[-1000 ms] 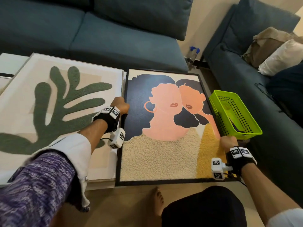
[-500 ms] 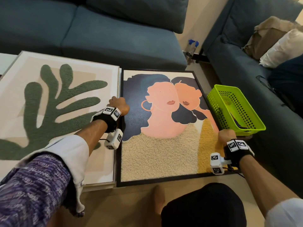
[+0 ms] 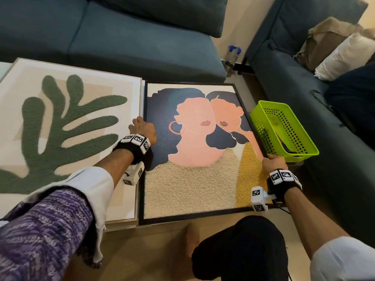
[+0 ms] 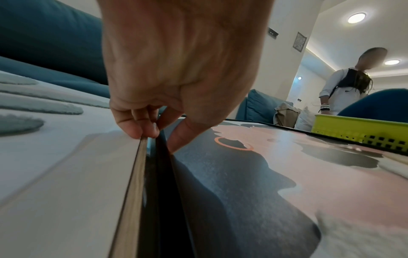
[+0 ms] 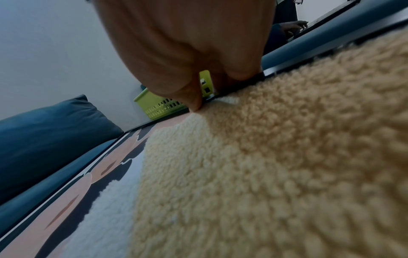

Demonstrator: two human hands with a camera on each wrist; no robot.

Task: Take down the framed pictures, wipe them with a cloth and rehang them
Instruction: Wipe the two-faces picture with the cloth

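Observation:
A black-framed picture of two faces [image 3: 194, 151] lies flat in front of me. My left hand [image 3: 143, 128] grips its left edge: the thumb lies on the picture face and the fingers curl into the gap beside the frame [image 4: 163, 139]. My right hand [image 3: 273, 162] grips the right edge, thumb on the yellow textured part [image 5: 194, 106], fingers hidden under the frame. A larger light-framed picture with a green leaf shape [image 3: 67, 126] lies flat to the left, its wooden edge [image 4: 134, 174] right beside the black frame. No cloth is in view.
A lime green perforated basket [image 3: 284, 128] rests against the black frame's right edge. Blue sofas run along the back [image 3: 121, 37] and the right [image 3: 304, 98]. My knee [image 3: 241, 248] and bare foot are at the bottom. Another person [image 4: 344, 90] stands in the background.
My hands keep their grips on the black-framed picture's edges. The right hand now sits a little further up the right edge, against the basket.

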